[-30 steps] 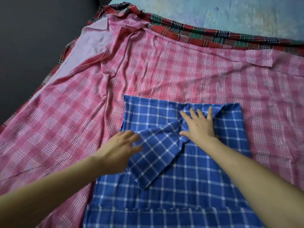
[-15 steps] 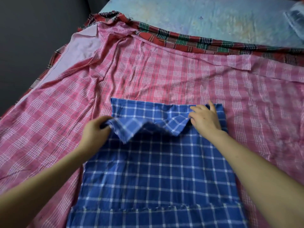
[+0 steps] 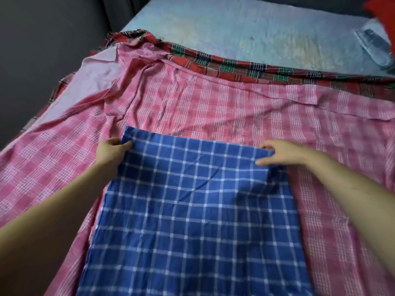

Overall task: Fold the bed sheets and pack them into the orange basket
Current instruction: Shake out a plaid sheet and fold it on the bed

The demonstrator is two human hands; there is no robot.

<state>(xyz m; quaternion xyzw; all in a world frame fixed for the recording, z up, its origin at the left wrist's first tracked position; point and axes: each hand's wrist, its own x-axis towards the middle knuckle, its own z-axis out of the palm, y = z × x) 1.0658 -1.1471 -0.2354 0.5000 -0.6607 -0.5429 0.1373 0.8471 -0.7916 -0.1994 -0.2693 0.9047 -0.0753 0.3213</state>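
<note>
**Blue sheet: held at both far corners**

Grip: my left hand (image 3: 110, 151) pinches the far left corner and my right hand (image 3: 277, 154) pinches the far right corner.

Item: blue sheet (image 3: 192, 210), checked, lying flat on the pink sheet (image 3: 213, 107), nearest me.

Handling, as I judge it: light, limp cotton with no stiffness. It will sag and skew unless I take it by corners or along a folded edge.

Beyond: plaid sheet (image 3: 224, 65) bunched along the pink sheet's far edge, then bare mattress (image 3: 235, 28).

Basket: I cannot pick it out.
</note>
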